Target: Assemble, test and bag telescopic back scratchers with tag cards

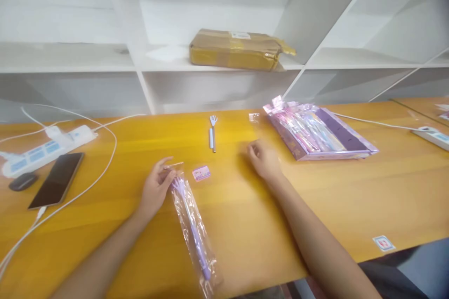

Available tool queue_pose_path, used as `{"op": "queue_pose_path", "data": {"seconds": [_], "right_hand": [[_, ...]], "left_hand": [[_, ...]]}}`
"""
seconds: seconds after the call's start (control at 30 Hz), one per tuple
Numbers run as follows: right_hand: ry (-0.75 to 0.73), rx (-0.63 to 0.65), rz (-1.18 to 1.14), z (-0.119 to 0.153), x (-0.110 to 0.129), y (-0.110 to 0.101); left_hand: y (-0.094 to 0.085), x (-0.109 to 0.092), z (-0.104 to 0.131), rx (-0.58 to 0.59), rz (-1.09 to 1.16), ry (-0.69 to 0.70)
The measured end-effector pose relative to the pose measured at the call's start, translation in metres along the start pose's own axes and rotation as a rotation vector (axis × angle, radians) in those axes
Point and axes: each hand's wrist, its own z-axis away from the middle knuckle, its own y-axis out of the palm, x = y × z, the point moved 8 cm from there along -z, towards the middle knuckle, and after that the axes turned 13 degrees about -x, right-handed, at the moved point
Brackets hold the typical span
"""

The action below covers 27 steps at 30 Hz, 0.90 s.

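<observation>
My left hand (156, 188) pinches the top end of a clear plastic bag (187, 238). Inside the bag lies a purple back scratcher (197, 238), its claw end close to my fingers and its handle toward the table's front edge. My right hand (264, 160) rests curled on the table, with nothing visible in its fingers. A small pink and purple card (201, 173) lies just right of the bag's top. Farther back, a short back scratcher (213, 133) with a pale claw and metal shaft lies unwrapped, with a pale handle beside the shaft.
At the right, a purple open box (342, 153) holds several bagged items. A scrap of clear plastic (254, 117) lies left of it. Toward the left are a power strip (49, 149), a phone (56, 181), a mouse (23, 181) and white cables. A taped parcel (235, 51) sits on the shelf.
</observation>
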Motion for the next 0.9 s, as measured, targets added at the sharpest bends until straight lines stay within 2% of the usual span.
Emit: {"op": "queue_pose_path", "data": {"seconds": [0.07,0.13,0.4,0.47,0.6,0.67,0.77,0.9], "right_hand": [[0.028,-0.051,0.011,0.0,-0.017,-0.002],[0.03,-0.076,0.009,0.003,-0.017,0.0],[-0.083,0.043,-0.097,0.025,0.027,0.027],[-0.127,0.118,-0.15,0.034,0.042,0.036],[-0.257,0.34,-0.275,0.058,0.087,0.062],[-0.299,0.387,-0.286,0.067,0.103,0.072],[-0.289,0.411,-0.331,0.072,0.112,0.078],[-0.174,0.42,-0.408,0.069,0.101,0.076]], "left_hand": [[0.005,0.0,0.002,0.044,-0.018,0.012],[0.007,0.002,0.003,0.059,-0.025,0.005],[0.005,0.008,0.004,0.058,0.037,-0.052],[0.004,0.011,0.003,0.057,0.011,-0.059],[0.005,0.011,0.003,0.063,-0.007,-0.054],[0.005,0.009,0.004,0.066,-0.002,-0.057],[0.006,0.007,0.005,0.071,0.001,-0.068],[0.01,0.004,0.01,0.111,-0.014,-0.071]]}}
